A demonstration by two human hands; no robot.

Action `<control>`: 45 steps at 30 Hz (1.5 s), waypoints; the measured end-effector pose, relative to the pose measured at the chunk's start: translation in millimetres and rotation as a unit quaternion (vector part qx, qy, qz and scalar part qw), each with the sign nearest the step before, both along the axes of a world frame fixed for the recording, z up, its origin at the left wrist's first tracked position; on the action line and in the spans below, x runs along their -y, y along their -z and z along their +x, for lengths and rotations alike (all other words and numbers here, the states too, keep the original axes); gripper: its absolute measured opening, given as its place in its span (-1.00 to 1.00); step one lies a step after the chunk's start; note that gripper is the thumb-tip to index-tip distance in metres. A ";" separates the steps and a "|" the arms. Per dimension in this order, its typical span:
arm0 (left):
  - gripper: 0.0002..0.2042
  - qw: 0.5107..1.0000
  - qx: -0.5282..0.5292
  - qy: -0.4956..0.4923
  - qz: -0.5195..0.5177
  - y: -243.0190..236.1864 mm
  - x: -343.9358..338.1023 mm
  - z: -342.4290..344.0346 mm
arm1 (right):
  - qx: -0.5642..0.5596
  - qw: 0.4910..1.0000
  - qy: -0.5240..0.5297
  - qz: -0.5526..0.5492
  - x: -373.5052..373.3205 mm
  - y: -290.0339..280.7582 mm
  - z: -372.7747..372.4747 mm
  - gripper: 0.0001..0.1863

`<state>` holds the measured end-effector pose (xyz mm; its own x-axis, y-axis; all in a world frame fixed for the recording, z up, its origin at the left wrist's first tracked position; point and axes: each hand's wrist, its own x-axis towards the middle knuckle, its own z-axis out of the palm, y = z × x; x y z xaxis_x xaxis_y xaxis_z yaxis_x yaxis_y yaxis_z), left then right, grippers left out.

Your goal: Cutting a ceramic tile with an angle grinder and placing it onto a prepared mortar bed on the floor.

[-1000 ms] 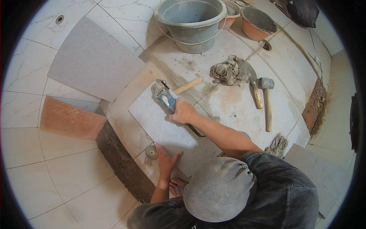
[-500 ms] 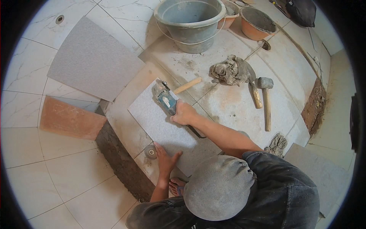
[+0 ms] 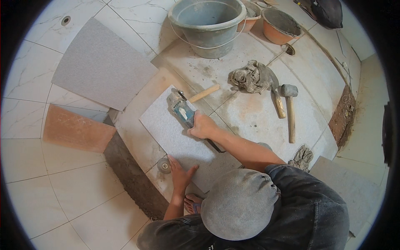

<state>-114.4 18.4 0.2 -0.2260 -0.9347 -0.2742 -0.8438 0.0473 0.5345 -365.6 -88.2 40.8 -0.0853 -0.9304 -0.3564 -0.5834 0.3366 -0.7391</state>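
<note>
In the head view, the fingers of the right hand (image 3: 203,126) are wrapped around the back of a blue-green angle grinder (image 3: 181,107). Its metal head lies ahead of them, near the far corner of a grey tile (image 3: 158,125), which extends beneath the right fingers. The left hand (image 3: 181,178) holds nothing: its fingers are spread, thumb apart, resting at the tile's left edge with a round disc (image 3: 163,165) just beside them.

Over the last second the grinder has drawn back slightly toward the person, while the left hand and tile have kept their places. I take this as a small stroke of the tool over a steadied tile; whether it is running cannot be told.

Just beyond the right fingers lies a wooden handle (image 3: 204,93); well to their right, a mallet (image 3: 290,112).

The grinder bears a pale label (image 3: 183,113), too small to read, and the dark shirt (image 3: 296,216) shows pale marks, cut off at the lower edge.
</note>
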 end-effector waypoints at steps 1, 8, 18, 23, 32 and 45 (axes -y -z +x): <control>0.37 1.000 0.004 -0.001 0.006 -1.2 0.0 -1.3 | -0.001 1.000 0.002 -0.007 -1.0 1.6 -0.7 -0.25; 0.35 1.000 -0.023 -0.005 0.009 -1.9 0.0 -1.2 | -0.001 1.000 0.001 0.004 -3.9 1.8 -0.6 -0.24; 0.33 1.000 -0.007 -0.006 0.012 -5.0 -0.3 -3.5 | -0.003 1.000 -0.003 0.002 -8.6 4.7 -2.6 -0.27; 0.34 1.000 -0.005 -0.010 0.011 -7.1 0.6 -4.2 | 0.002 1.000 0.004 0.002 -10.8 3.8 -1.5 -0.28; 0.32 0.999 -0.001 -0.017 0.028 -7.6 0.4 -5.3 | 0.007 1.000 0.009 0.004 -17.4 -0.5 -4.3 -0.27; 0.34 1.000 0.008 -0.010 0.012 -2.2 0.1 -4.0 | -0.008 1.000 0.009 0.005 -23.9 7.8 -5.5 -0.25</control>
<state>-118.3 18.3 2.5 -0.2030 -0.9322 -0.2997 -0.8528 0.0179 0.5219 -371.1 -64.2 33.0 -0.1075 -0.9254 -0.3635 -0.5897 0.3537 -0.7260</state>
